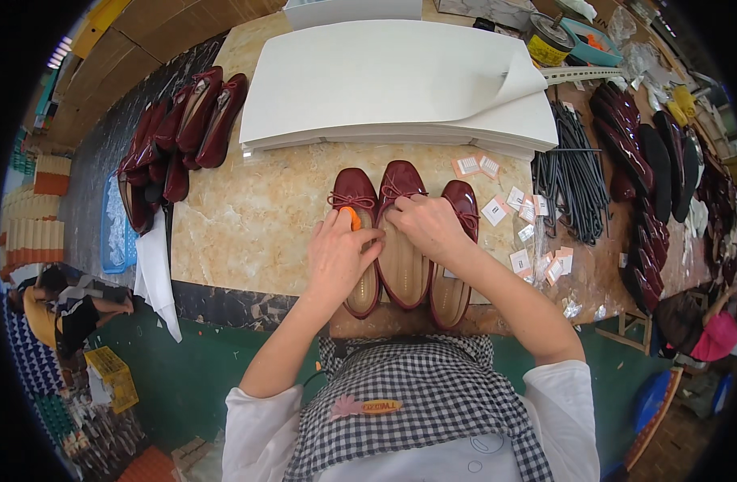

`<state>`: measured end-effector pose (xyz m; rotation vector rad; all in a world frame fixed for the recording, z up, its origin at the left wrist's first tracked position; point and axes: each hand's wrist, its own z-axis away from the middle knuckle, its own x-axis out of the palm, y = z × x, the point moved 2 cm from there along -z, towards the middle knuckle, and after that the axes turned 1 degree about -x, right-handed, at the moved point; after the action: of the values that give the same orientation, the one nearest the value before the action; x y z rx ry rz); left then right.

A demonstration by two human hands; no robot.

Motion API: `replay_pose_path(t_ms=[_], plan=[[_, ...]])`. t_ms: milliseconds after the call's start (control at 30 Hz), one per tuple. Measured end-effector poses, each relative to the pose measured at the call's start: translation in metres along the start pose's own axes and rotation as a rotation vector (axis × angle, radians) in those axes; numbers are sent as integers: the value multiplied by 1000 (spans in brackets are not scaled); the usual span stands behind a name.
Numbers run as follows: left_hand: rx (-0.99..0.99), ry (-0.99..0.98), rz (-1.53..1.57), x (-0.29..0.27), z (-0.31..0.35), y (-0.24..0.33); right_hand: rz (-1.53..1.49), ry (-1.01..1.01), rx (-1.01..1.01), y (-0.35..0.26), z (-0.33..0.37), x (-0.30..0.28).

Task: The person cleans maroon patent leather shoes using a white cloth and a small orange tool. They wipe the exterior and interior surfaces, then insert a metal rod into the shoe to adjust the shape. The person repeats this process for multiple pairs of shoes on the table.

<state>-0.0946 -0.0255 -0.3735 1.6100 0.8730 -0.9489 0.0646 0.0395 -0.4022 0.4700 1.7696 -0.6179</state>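
Three dark red patent flat shoes stand side by side, toes pointing away from me: a left shoe (354, 186), a middle shoe (404, 277) and a right shoe (450, 301). Each has a small bow and a beige insole. My left hand (336, 255) lies over the left shoe, fingers curled around a small orange object (351, 218) whose kind I cannot make out. Its thumb and fingertips reach the middle shoe's left edge. My right hand (429, 227) is closed at the middle shoe's opening, just below the bow; whatever its fingertips pinch is hidden.
A tall stack of white sheets (384, 80) fills the back of the table. More red shoes are piled at left (196, 120) and right (626, 145). Small labels (495, 210) and a bundle of black rods (576, 177) lie to the right, with a tin can (548, 40) behind.
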Motion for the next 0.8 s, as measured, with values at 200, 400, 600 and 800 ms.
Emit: replay_pose_path(t_ms=[200,400,600,800], plan=[[9,2,-38,-4,2,5,-46,25,39,2,4,-3],[8,3,-47,-4,1,6,-4,-5,33,1,3,2],[10,20,-48,-3,2,6,-40,-7,40,2,4,-1],[35,24,-153,-4,1,13,-165,72,75,7,5,4]])
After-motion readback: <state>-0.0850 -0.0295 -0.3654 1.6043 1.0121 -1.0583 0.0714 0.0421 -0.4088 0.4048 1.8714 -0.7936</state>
